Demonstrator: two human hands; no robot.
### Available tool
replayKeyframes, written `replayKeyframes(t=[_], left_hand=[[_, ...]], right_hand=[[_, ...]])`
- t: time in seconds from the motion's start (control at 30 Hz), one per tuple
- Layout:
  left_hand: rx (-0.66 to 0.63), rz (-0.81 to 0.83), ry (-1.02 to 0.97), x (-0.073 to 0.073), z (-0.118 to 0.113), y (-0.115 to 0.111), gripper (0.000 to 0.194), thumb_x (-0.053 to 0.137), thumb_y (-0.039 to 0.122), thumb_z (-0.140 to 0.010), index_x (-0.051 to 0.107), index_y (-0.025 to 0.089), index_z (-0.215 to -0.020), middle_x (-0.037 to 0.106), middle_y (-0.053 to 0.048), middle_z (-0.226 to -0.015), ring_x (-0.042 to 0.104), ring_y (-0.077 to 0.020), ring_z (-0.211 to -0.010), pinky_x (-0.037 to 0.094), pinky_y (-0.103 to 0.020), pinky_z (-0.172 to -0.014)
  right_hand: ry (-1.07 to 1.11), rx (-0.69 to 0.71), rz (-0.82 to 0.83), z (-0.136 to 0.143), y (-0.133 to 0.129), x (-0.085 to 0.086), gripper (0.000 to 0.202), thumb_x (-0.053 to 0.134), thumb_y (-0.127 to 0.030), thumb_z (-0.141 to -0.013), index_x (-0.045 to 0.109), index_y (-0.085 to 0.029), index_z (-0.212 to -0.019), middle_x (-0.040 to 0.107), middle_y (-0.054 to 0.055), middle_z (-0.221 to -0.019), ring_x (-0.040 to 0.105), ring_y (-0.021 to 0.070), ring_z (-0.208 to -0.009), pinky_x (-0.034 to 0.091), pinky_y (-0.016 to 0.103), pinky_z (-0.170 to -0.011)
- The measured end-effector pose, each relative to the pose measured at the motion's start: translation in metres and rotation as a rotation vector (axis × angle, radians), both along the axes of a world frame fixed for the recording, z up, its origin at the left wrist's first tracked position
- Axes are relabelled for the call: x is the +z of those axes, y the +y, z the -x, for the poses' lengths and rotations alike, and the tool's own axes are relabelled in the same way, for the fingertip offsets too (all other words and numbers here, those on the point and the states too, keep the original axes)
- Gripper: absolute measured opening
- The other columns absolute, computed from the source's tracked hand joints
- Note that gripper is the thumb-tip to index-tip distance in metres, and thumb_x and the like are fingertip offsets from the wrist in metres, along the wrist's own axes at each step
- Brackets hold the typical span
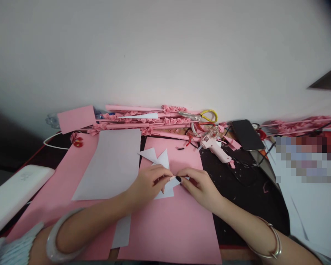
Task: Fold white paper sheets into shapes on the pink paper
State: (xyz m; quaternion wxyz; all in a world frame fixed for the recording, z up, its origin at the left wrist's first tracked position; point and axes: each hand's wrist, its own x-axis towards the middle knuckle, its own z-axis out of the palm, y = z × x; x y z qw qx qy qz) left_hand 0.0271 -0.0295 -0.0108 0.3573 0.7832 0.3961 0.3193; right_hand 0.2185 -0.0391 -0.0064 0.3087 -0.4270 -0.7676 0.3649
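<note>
My left hand (150,184) is closed in a pinch above a pink sheet (179,228). Fingertips nearly touching it, my right hand (202,187) pinches too. Between the two sits a small piece of white paper (175,177), mostly covered by the fingers. Beneath and behind the hands lie several white paper pieces (163,159), some cut to triangles. A larger white sheet (113,162) rests left of my left hand, and a white strip (122,232) lies nearer the table's front edge.
Along the wall lie pink sticks with folded paper flowers (132,123), topped by yellow-handled scissors (201,116). A glue gun (216,148) and a phone (248,134) with cables are to the right. At left stands a white box-shaped object (16,195); white sheets (314,213) lie far right.
</note>
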Motion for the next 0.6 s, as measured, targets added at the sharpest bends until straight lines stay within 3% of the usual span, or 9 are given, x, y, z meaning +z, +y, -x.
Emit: replayKeyframes(t=[0.3,0.5,0.6], left_hand=[[0.040,0.043,-0.060,-0.001,0.003,0.002,0.019,0.046,0.014,-0.084,0.061,0.015,-0.072,0.053,0.003,-0.053,0.050,-0.0080,-0.049,0.040,-0.019,-0.050],[0.185,0.169,-0.153,0.004,0.012,0.009,0.015,0.047,0.018,-0.085,0.058,0.015,-0.076,0.051,0.005,-0.052,0.050,-0.0076,-0.048,0.042,-0.019,-0.051],[0.152,0.259,-0.206,0.004,0.012,0.009,0.014,0.047,0.020,-0.085,0.057,0.014,-0.077,0.051,0.005,-0.051,0.049,-0.0074,-0.046,0.043,-0.019,-0.050]], right_hand=[[-0.017,-0.004,-0.004,-0.017,0.010,0.003,0.017,0.047,-0.012,-0.082,0.063,-0.017,-0.081,0.062,0.004,-0.076,0.056,0.0148,-0.069,0.044,0.026,-0.063],[0.019,-0.274,0.024,-0.033,0.020,-0.001,0.017,0.047,-0.020,-0.083,0.063,-0.016,-0.080,0.063,0.005,-0.075,0.057,0.0162,-0.068,0.046,0.028,-0.063],[0.160,-0.192,0.098,-0.025,0.014,-0.003,0.017,0.052,-0.021,-0.081,0.061,-0.018,-0.096,0.064,0.007,-0.090,0.059,0.0172,-0.079,0.047,0.029,-0.069]])
